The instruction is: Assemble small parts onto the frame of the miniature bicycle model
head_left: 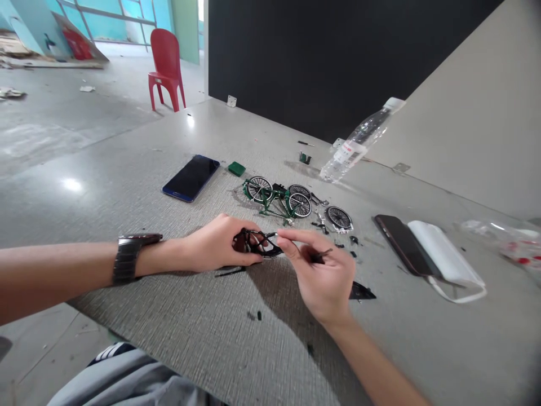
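My left hand [224,242], wearing a black wristwatch [139,248], is closed around a black model bicycle frame [257,241] just above the table. From the other side, my right hand [323,273] pinches with thumb and forefinger at the frame's right end; whatever lies between those fingertips is too small to make out. A thin dark piece [324,254] sticks out by its curled fingers. Beyond both hands lies a green model bicycle [276,203] on its side, with a loose spoked wheel [338,217] to its right. Under my left hand rests a thin black strip [230,272].
A blue phone [192,177] and a green block [236,168] lie behind my left hand. Clear bottle [355,144] leans at the back. On the right are a dark phone [403,245], a white case [448,254] and another bottle [511,242]. Small black parts [354,240] are scattered about.
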A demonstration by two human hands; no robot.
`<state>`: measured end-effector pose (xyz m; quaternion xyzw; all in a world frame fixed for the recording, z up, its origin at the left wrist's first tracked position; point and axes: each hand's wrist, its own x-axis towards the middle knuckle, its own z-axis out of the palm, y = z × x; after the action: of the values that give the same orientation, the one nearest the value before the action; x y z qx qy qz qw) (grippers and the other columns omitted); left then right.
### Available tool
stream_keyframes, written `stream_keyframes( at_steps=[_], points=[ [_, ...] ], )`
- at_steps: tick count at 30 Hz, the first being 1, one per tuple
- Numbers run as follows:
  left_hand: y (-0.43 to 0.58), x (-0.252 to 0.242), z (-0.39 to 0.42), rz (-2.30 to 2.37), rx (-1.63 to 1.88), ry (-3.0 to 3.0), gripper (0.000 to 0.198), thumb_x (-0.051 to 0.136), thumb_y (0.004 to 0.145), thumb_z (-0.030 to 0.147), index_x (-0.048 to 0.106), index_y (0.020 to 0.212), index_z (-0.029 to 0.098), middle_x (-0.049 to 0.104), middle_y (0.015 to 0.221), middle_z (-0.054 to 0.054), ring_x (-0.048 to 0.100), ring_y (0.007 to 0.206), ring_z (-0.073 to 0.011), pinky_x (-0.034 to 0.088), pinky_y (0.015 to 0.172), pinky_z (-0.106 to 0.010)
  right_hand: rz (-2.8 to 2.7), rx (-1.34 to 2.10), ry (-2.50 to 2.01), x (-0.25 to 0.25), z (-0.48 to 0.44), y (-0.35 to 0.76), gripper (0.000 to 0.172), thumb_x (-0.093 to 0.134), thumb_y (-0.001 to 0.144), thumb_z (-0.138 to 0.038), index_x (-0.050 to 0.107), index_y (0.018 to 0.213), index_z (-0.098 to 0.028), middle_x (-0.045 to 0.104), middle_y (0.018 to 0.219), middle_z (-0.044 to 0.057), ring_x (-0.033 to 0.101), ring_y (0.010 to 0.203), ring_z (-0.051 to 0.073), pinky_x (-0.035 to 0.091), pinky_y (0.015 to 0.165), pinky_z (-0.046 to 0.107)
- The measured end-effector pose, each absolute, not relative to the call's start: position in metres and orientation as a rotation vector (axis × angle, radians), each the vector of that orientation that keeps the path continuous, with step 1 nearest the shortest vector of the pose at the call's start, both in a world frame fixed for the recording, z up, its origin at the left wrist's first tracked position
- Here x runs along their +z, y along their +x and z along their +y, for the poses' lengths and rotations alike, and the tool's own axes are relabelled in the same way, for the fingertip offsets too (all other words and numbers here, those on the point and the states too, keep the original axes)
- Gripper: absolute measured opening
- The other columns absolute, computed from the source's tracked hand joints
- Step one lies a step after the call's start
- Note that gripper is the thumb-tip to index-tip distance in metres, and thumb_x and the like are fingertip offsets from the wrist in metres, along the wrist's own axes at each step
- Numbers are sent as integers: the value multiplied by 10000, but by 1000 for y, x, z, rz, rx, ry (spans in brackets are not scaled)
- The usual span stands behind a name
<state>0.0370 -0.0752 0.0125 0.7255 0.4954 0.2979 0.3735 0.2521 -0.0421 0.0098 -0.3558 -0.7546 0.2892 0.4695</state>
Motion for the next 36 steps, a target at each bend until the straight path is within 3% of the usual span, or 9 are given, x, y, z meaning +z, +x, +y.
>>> stream_keyframes(
  at_steps=[9,13,18,21,29,36],
  points=[
    [42,14,-76,1248,747,1852,349,712,874,386,739,1126,145,726,798,-21,573,652,-124,415,595,-244,-1755,729,-883,6,-45,245,65,811,856,-342,820,916,-320,730,722,-27,405,482,98,357,430,276],
    [41,13,-76,1276,733,1862,346,719,864,368,746,1127,145,716,790,-13,561,656,-123,414,606,-245,-1774,772,-838,7,-45,246,32,771,896,-314,784,921,-300,745,826,-19,411,487,84,366,438,269],
    [41,14,-74,1286,721,1894,342,733,862,403,749,1081,142,700,777,-3,544,675,-121,399,612,-241,-1898,790,-767,8,-44,251,94,674,969,-237,749,964,-293,731,950,8,643,779,137,488,584,264],
    [42,15,-74,1287,733,1878,311,743,854,410,738,1013,143,689,758,1,547,675,-120,396,611,-235,-1962,761,-740,9,-42,253,165,613,1000,-225,755,935,-278,721,993,33,673,883,167,501,615,284],
    [41,10,-72,1300,757,1866,354,743,844,402,747,1066,127,706,796,-14,549,689,-129,411,622,-246,-2055,611,-748,10,-41,253,239,593,995,-193,780,1107,-294,734,1092,49,686,884,171,529,628,307],
    [39,9,-72,1304,765,1862,369,751,844,447,742,1042,135,709,779,-17,558,679,-136,415,611,-250,-2126,431,-762,10,-37,254,223,621,982,-201,776,1132,-257,738,1086,54,605,673,116,516,608,308]
  ],
)
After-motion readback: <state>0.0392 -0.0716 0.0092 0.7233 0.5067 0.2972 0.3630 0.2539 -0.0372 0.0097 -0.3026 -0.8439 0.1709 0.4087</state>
